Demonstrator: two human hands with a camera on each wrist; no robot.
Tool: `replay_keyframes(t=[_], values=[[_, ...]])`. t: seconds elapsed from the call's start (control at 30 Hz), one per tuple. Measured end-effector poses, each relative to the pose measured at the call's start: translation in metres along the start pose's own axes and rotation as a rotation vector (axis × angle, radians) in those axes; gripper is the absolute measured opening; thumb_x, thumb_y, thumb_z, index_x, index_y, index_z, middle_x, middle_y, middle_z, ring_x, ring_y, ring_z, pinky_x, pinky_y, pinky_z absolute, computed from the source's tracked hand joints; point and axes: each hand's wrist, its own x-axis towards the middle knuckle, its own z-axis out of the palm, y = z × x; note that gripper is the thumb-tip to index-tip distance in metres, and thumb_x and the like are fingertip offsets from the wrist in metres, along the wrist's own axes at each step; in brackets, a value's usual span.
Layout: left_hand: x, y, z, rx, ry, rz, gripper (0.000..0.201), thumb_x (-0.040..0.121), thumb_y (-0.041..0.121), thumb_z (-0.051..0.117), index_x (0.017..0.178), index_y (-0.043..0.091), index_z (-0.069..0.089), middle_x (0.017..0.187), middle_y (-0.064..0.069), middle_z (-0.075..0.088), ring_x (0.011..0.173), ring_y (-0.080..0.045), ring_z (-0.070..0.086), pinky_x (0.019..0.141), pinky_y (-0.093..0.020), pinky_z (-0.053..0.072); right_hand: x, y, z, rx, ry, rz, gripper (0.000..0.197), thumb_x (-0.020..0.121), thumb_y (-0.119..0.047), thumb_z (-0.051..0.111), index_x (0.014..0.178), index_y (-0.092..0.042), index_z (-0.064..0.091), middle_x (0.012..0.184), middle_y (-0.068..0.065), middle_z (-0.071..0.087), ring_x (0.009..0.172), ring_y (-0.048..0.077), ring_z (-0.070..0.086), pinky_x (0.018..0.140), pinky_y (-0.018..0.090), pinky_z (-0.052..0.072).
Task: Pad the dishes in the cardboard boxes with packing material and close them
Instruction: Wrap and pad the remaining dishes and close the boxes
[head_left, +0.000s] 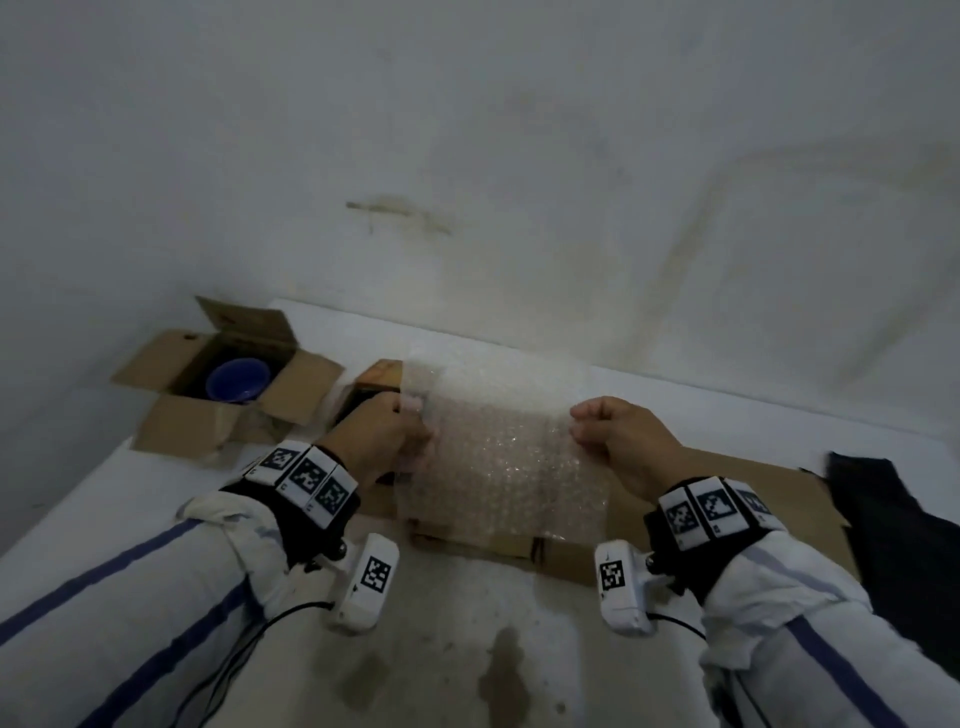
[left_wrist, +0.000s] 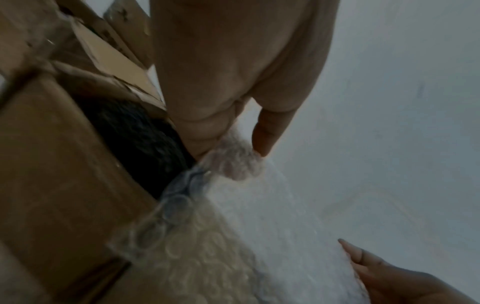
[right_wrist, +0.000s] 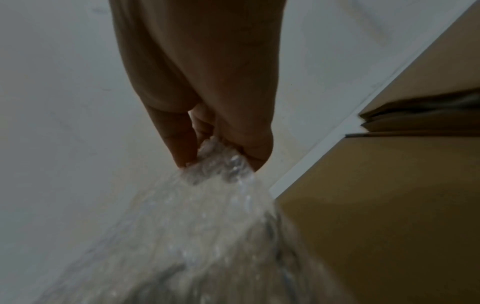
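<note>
I hold a clear bubble wrap sheet stretched upright between both hands above the white table. My left hand pinches its left edge, my right hand pinches its right upper corner. In the left wrist view the thumb and fingers of the left hand pinch the bubble wrap; the right wrist view has the right hand gripping the bubble wrap. An open cardboard box with a dark inside sits behind my left hand, mostly hidden. Another open box at the far left holds a blue bowl.
Flattened cardboard lies under and to the right of the sheet. A dark cloth lies at the right edge. The white table is stained near its front. A white wall stands close behind the table.
</note>
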Motion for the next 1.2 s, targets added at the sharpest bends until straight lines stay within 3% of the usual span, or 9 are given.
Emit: replay_keyframes(t=[0.2, 0.37, 0.5, 0.67, 0.77, 0.87, 0.93, 1.03, 1.2], values=[[0.004, -0.005, -0.072, -0.044, 0.177, 0.12, 0.078, 0.088, -0.003, 0.058, 0.146, 0.034, 0.022, 0.111, -0.009, 0.055, 0.069, -0.018, 0.058, 0.06, -0.028, 0.05, 0.007, -0.026, 0.068, -0.213, -0.131, -0.159, 0.042, 0.08, 0.014, 0.057, 0.113, -0.012, 0.059, 0.088, -0.002, 0.052, 0.085, 0.012, 0.052, 0.077, 0.021, 0.043], [0.011, 0.0, -0.105, 0.197, 0.166, 0.168, 0.032, 0.092, 0.003, 0.053, 0.124, 0.01, 0.056, 0.091, -0.003, 0.054, 0.079, -0.01, 0.052, 0.067, -0.018, 0.043, 0.008, -0.047, 0.103, -0.381, 0.132, -0.367, 0.01, 0.082, -0.003, 0.062, 0.078, -0.011, 0.068, 0.085, 0.0, 0.06, 0.078, 0.014, 0.054, 0.062, 0.021, 0.041], [0.021, 0.0, -0.121, 0.537, 0.285, 0.196, 0.018, 0.059, 0.034, 0.066, 0.076, 0.029, 0.06, 0.108, -0.002, 0.055, 0.104, -0.023, 0.056, 0.084, -0.032, 0.048, 0.007, -0.06, 0.121, -0.36, 0.158, -0.501, 0.018, 0.08, -0.001, 0.062, 0.069, -0.015, 0.063, 0.114, 0.001, 0.052, 0.107, 0.011, 0.048, 0.09, 0.024, 0.033], [0.014, 0.012, -0.105, 0.878, 0.089, 0.472, 0.043, 0.08, 0.043, 0.069, 0.117, 0.024, 0.058, 0.107, 0.006, 0.056, 0.096, -0.007, 0.049, 0.077, -0.014, 0.029, 0.008, -0.075, 0.146, -0.259, 0.031, -0.567, 0.004, 0.071, -0.018, 0.061, 0.069, -0.021, 0.061, 0.089, 0.0, 0.061, 0.085, 0.012, 0.056, 0.077, 0.024, 0.042], [0.019, 0.012, -0.102, 0.649, 0.121, 0.535, 0.014, 0.092, 0.03, 0.058, 0.08, 0.023, 0.06, 0.074, 0.009, 0.056, 0.071, -0.009, 0.05, 0.062, -0.014, 0.033, 0.015, -0.074, 0.149, -0.312, 0.185, -0.586, 0.022, 0.085, -0.021, 0.067, 0.105, -0.016, 0.059, 0.106, -0.002, 0.052, 0.096, 0.011, 0.05, 0.084, 0.022, 0.038], [0.023, 0.014, -0.107, 0.146, 0.088, 0.403, 0.016, 0.091, 0.024, 0.061, 0.081, 0.012, 0.065, 0.079, -0.005, 0.066, 0.076, -0.018, 0.062, 0.072, -0.024, 0.048, 0.021, -0.065, 0.144, -0.133, 0.13, -0.312, 0.067, 0.086, -0.048, 0.06, 0.14, -0.021, 0.033, 0.129, -0.001, 0.041, 0.117, 0.015, 0.044, 0.098, 0.032, 0.038], [0.023, 0.014, -0.108, -0.079, 0.047, 0.328, 0.013, 0.09, 0.021, 0.062, 0.089, 0.009, 0.066, 0.085, -0.007, 0.068, 0.084, -0.021, 0.063, 0.08, -0.035, 0.049, 0.024, -0.055, 0.147, -0.011, -0.054, -0.106, 0.077, 0.081, -0.056, 0.06, 0.142, -0.019, 0.033, 0.13, 0.001, 0.045, 0.118, 0.018, 0.047, 0.097, 0.036, 0.042], [0.029, 0.008, -0.109, -0.185, -0.002, 0.246, 0.011, 0.092, 0.019, 0.059, 0.089, 0.009, 0.064, 0.088, -0.009, 0.065, 0.09, -0.024, 0.06, 0.085, -0.038, 0.045, 0.029, -0.044, 0.159, 0.139, -0.247, -0.04, 0.026, 0.088, -0.034, 0.061, 0.107, -0.016, 0.06, 0.105, 0.002, 0.062, 0.095, 0.019, 0.056, 0.084, 0.033, 0.043], [0.042, -0.008, -0.119, -0.199, -0.03, 0.13, 0.023, 0.091, 0.03, 0.059, 0.094, 0.008, 0.066, 0.083, -0.006, 0.067, 0.083, -0.022, 0.063, 0.079, -0.034, 0.047, 0.034, -0.045, 0.173, 0.191, -0.077, -0.057, 0.036, 0.089, -0.001, 0.058, 0.12, -0.015, 0.046, 0.087, 0.011, 0.061, 0.073, 0.019, 0.056, 0.07, 0.03, 0.049]])
